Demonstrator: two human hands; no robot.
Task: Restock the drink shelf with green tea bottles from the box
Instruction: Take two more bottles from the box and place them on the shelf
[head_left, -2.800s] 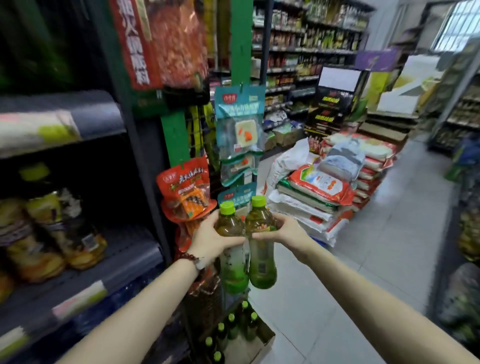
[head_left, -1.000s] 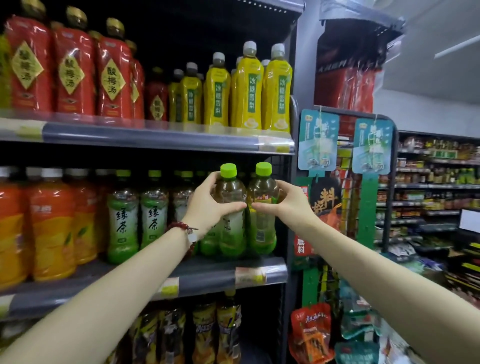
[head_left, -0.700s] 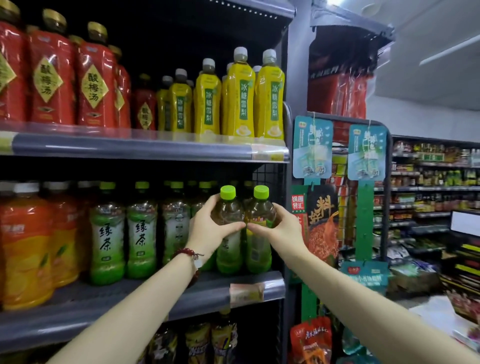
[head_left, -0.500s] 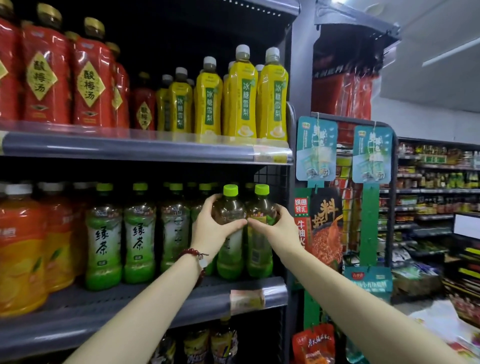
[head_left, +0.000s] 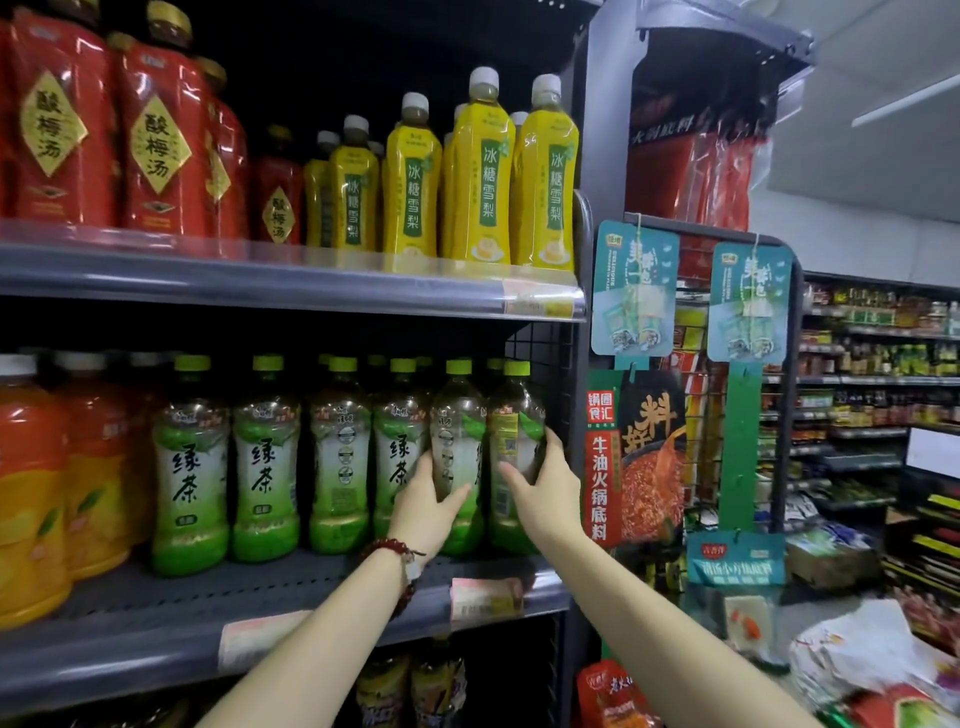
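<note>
Green-capped bottles (head_left: 459, 457) upright at shelf's (head_left: 156, 613) right end, touching. Left hand (head_left: 423, 512) wrapped on one, right hand (head_left: 545, 491) gripping the other (head_left: 514, 447).

Glossy clear plastic green tea bottles (head_left: 460, 457), matt grey metal shelf (head_left: 156, 618)

We are looking through a single head-worn wide-angle camera, facing forward and slightly up at the drink shelf (head_left: 291, 597) from close range, within arm's reach. Our forearms are entering from the bottom edge. The store aisle is stretching away at right.
</note>
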